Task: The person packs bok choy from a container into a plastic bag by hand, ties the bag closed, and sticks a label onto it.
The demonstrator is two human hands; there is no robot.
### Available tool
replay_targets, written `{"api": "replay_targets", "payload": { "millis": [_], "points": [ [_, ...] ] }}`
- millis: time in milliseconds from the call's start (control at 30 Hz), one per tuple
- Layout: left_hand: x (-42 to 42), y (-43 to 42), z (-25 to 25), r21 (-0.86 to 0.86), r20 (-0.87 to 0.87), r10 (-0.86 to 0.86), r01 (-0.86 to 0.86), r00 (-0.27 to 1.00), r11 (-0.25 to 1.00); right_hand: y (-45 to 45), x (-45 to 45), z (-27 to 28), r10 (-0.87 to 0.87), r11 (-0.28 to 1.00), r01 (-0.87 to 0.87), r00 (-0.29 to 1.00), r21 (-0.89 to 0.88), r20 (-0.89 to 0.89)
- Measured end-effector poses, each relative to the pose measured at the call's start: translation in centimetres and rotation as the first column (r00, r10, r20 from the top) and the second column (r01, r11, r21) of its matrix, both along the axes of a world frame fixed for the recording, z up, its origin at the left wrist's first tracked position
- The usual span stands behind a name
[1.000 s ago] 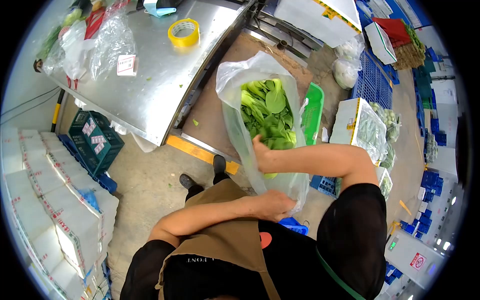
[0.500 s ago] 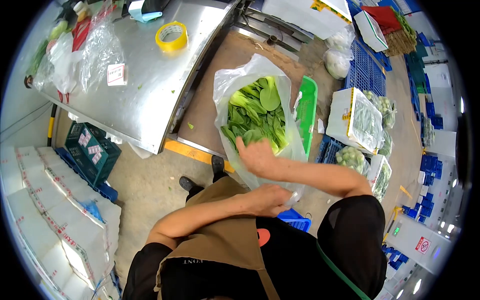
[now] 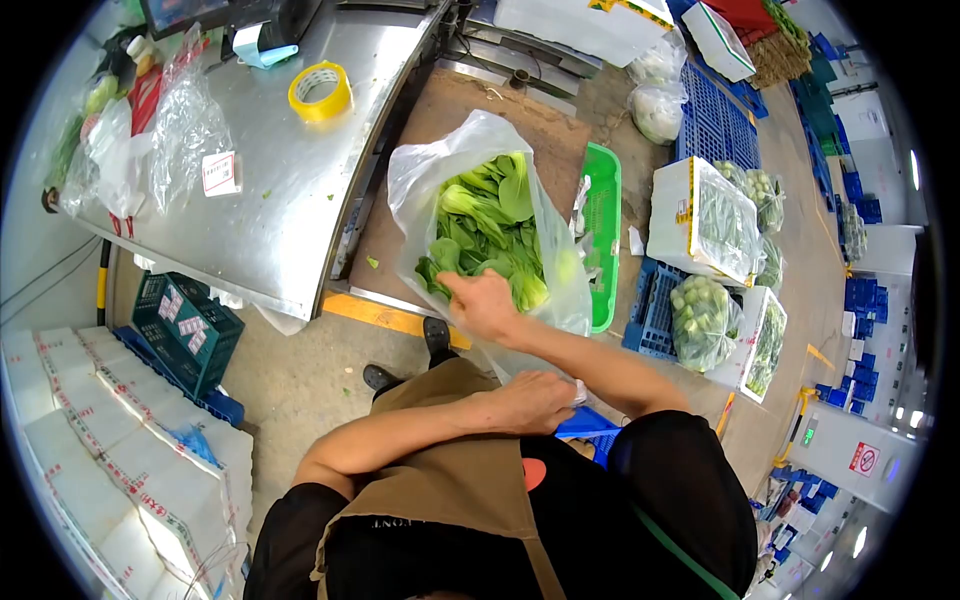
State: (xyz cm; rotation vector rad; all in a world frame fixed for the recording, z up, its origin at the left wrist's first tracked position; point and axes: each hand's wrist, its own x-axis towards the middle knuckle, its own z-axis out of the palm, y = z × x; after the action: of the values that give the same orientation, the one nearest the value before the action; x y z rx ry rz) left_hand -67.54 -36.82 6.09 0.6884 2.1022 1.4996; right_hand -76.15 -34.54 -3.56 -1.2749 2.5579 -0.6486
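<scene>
Leafy bok choy (image 3: 487,215) fills a clear plastic bag (image 3: 415,165), whose mouth gapes toward me. My right hand (image 3: 485,306) reaches over the near part of the bag, fingers apart, the fingertips against the lower leaves. Close to my apron, my left hand (image 3: 538,400) is closed around a gathered part of the bag; a bit of plastic sticks out beside its fingers. Beneath the bag is a brown board-like surface (image 3: 440,110). A green plastic basket (image 3: 603,240) stands directly to the right of the bag.
At left, a steel table (image 3: 290,200) bears a yellow tape roll (image 3: 320,92), a label (image 3: 221,173) and plastic bags. A dark green crate (image 3: 185,330) sits below it. White foam boxes (image 3: 700,220), bagged vegetables (image 3: 702,320) and blue pallets (image 3: 718,125) line the right.
My right hand has shifted slightly left across the bok choy, with its fingers more spread. The bag's left side flares wider. The whole view has swung slightly.
</scene>
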Motion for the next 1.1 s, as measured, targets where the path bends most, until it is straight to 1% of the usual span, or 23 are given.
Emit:
{"api": "replay_targets", "payload": {
  "millis": [33, 67, 133, 167, 233, 300, 333, 400, 433, 467, 533, 567, 633, 667, 733, 767, 800, 833, 900, 933, 1033, 1067, 1100],
  "points": [
    [0.0, 0.0, 0.1, -0.015, -0.007, -0.01, 0.01, 1.0, 1.0, 0.5, -0.6, 0.9, -0.014, 0.988, 0.02, 0.999, -0.153, 0.035],
    [0.0, 0.2, 0.0, -0.002, -0.009, -0.024, 0.024, 1.0, 1.0, 1.0, -1.4, 2.4, -0.027, 0.963, 0.038, 0.999, -0.265, 0.047],
    [-0.1, 0.7, -0.4, 0.025, -0.016, -0.049, 0.05, 0.999, 0.998, 2.2, -3.5, 6.2, -0.08, 0.977, 0.133, 0.952, -0.165, 0.296],
    [-0.1, 1.0, -0.4, 0.018, -0.008, -0.055, 0.055, 0.998, 0.998, 2.9, -4.7, 7.2, -0.114, 0.979, 0.172, 0.904, -0.106, 0.413],
    [0.0, 1.7, -0.3, 0.002, 0.009, -0.07, 0.07, 0.997, 0.998, 4.3, -7.6, 7.2, -0.11, 0.992, 0.085, 0.95, 0.097, 0.293],
    [-0.1, 2.4, 0.1, 0.029, 0.028, -0.038, 0.037, 0.999, 0.999, 6.1, -9.6, 3.9, -0.079, 0.947, 0.034, 0.989, 0.32, 0.129],
    [0.0, 2.8, 0.4, 0.044, 0.036, -0.024, 0.022, 0.999, 0.999, 7.2, -10.2, 2.1, -0.051, 0.903, 0.026, 0.998, 0.429, 0.047],
    [-0.3, 2.8, 1.2, 0.006, 0.044, -0.042, 0.042, 0.998, 0.999, 8.8, -10.7, -0.4, -0.032, 0.774, -0.014, 0.998, 0.634, 0.061],
    [-0.7, 2.6, 1.4, -0.015, 0.046, -0.048, 0.048, 0.998, 0.999, 8.8, -11.1, -0.3, -0.021, 0.692, -0.035, 0.997, 0.721, 0.068],
    [-0.7, 2.7, 1.1, 0.005, 0.02, -0.052, 0.052, 0.998, 0.999, 8.6, -11.4, -0.2, -0.145, 0.713, -0.022, 0.973, 0.701, 0.178],
    [-0.4, 2.8, 0.0, 0.042, -0.027, -0.063, 0.064, 0.998, 0.997, 7.5, -9.9, 0.7, -0.3, 0.763, 0.148, 0.943, 0.63, 0.142],
    [-0.3, 2.9, 0.0, 0.03, -0.025, -0.072, 0.073, 0.997, 0.997, 7.2, -9.0, 1.3, -0.378, 0.774, 0.236, 0.917, 0.587, 0.129],
    [-0.3, 3.3, 0.2, 0.006, -0.021, -0.094, 0.095, 0.995, 0.995, 8.4, -7.1, -2.8, -0.261, 0.882, 0.244, 0.965, 0.404, -0.012],
    [-0.2, 3.5, -0.1, 0.009, -0.034, -0.064, 0.064, 0.997, 0.998, 8.5, -6.7, -3.4, -0.212, 0.923, 0.232, 0.973, 0.307, -0.096],
    [-0.2, 3.5, -0.4, 0.017, -0.061, 0.0, 0.001, 0.998, 1.0, 9.2, -7.3, -3.0, -0.275, 0.933, 0.259, 0.961, 0.248, 0.031],
    [-0.5, 3.2, -0.1, 0.005, -0.031, -0.024, 0.025, 0.999, 1.0, 9.3, -7.8, -2.6, -0.298, 0.937, 0.271, 0.95, 0.219, 0.097],
    [-0.6, 2.9, 0.3, -0.006, 0.004, -0.048, 0.048, 0.999, 0.999, 10.1, -8.5, -4.4, -0.408, 0.912, 0.388, 0.888, 0.132, 0.212],
    [-0.5, 2.6, 0.7, -0.017, 0.042, -0.074, 0.075, 0.996, 0.997, 10.5, -8.8, -4.1, -0.433, 0.898, 0.401, 0.879, 0.181, 0.201],
    [-0.6, 2.8, 0.7, -0.065, 0.047, -0.092, 0.095, 0.995, 0.993, 11.0, -9.4, -3.6, -0.485, 0.859, 0.431, 0.859, 0.276, 0.167],
    [-0.6, 2.9, 0.7, -0.088, 0.048, -0.102, 0.106, 0.994, 0.991, 10.9, -9.3, -4.2, -0.47, 0.864, 0.42, 0.871, 0.279, 0.145],
    [-0.4, 3.1, -0.6, -0.085, 0.076, -0.031, 0.038, 0.997, 0.996, 11.9, -8.1, -9.8, -0.242, 0.953, 0.249, 0.968, 0.172, -0.062],
    [-0.5, 2.8, -0.9, -0.078, 0.055, -0.039, 0.043, 0.998, 0.996, 11.2, -7.7, -10.4, -0.289, 0.945, 0.304, 0.948, 0.119, -0.13],
    [-0.8, 2.2, -1.2, -0.073, 0.032, -0.05, 0.052, 0.998, 0.996, 11.2, -8.0, -10.7, -0.328, 0.932, 0.337, 0.941, 0.136, -0.084]
  ]
}}
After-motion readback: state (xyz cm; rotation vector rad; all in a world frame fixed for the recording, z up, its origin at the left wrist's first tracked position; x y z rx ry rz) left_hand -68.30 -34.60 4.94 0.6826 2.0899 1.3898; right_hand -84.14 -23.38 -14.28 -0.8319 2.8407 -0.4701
